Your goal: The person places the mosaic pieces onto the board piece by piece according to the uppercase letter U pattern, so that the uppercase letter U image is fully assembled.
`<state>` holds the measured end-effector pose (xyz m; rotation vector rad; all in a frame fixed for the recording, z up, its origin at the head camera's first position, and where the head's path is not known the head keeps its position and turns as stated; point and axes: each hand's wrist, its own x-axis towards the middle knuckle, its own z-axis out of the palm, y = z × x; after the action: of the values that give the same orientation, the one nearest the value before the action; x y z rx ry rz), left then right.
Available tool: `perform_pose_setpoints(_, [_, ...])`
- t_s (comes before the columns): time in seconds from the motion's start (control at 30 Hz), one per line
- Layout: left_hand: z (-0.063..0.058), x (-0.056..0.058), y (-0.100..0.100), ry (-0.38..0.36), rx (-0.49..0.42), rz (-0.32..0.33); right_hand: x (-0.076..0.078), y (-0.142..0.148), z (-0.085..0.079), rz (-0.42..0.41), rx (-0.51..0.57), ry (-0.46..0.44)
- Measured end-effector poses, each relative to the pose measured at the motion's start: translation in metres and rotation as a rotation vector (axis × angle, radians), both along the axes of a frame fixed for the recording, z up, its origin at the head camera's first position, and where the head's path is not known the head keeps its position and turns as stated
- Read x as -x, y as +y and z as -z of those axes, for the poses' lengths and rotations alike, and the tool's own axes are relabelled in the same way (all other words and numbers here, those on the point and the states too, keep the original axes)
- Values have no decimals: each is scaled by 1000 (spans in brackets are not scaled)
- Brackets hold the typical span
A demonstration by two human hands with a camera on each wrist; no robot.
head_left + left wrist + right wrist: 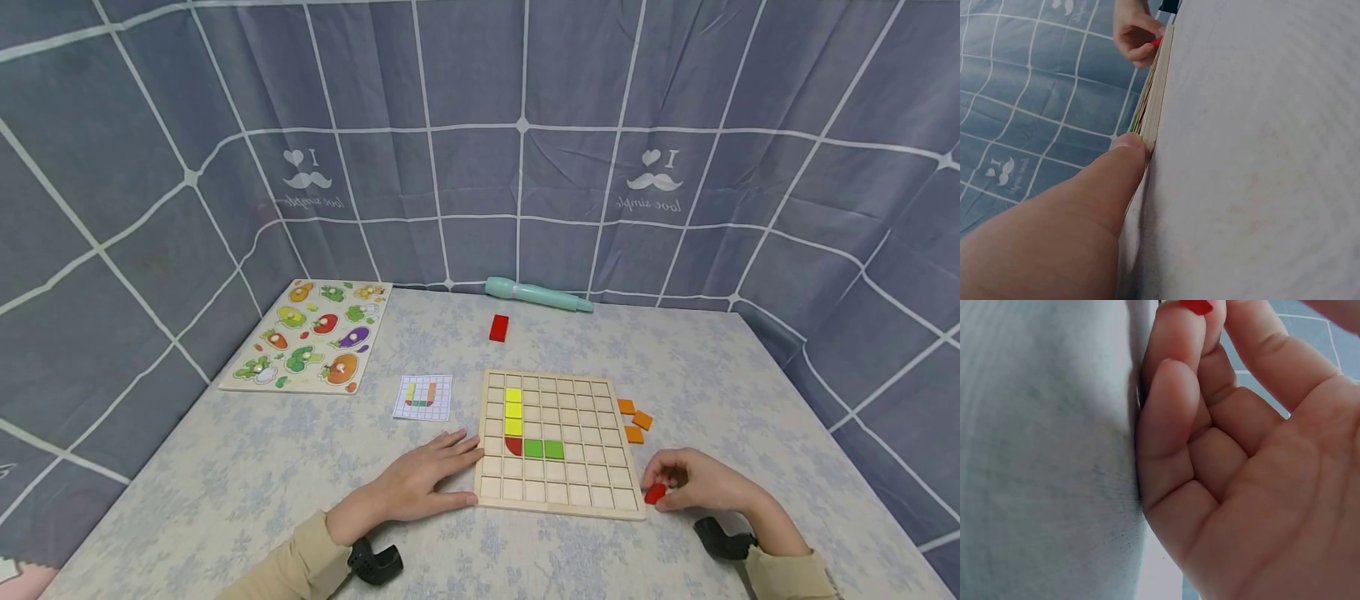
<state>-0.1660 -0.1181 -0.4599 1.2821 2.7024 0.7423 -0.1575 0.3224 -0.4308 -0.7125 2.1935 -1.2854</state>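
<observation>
A wooden grid board (577, 417) lies on the table, holding three yellow squares (513, 410) in a column, a red quarter-round tile (513, 447) below them and two green squares (543, 449) beside it. My left hand (427, 479) is spread flat, its fingertips and thumb touching the board's left edge. Just off the board's lower right corner, my right hand (701, 479) pinches a small red tile (656, 494) between thumb and fingers. In the right wrist view the red tile (1197, 305) shows only partly, at the top; its full shape is hidden.
Several orange squares (634, 435) lie along the board's right side. A pattern card (442, 410) sits left of the board. Farther back are a red block (498, 327), a teal pen-like stick (540, 295) and a vegetable puzzle board (307, 337). A grid-patterned curtain (480, 175) stands behind.
</observation>
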Motion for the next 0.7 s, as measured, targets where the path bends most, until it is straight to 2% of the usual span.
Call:
perform_pose_setpoints(0.37, [1, 1, -2, -13, -1, 5, 3, 0, -1, -7, -20, -11])
perform_pose_setpoints(0.7, [2, 1, -1, -12, -1, 8, 9, -2, -13, -19, -55, 94])
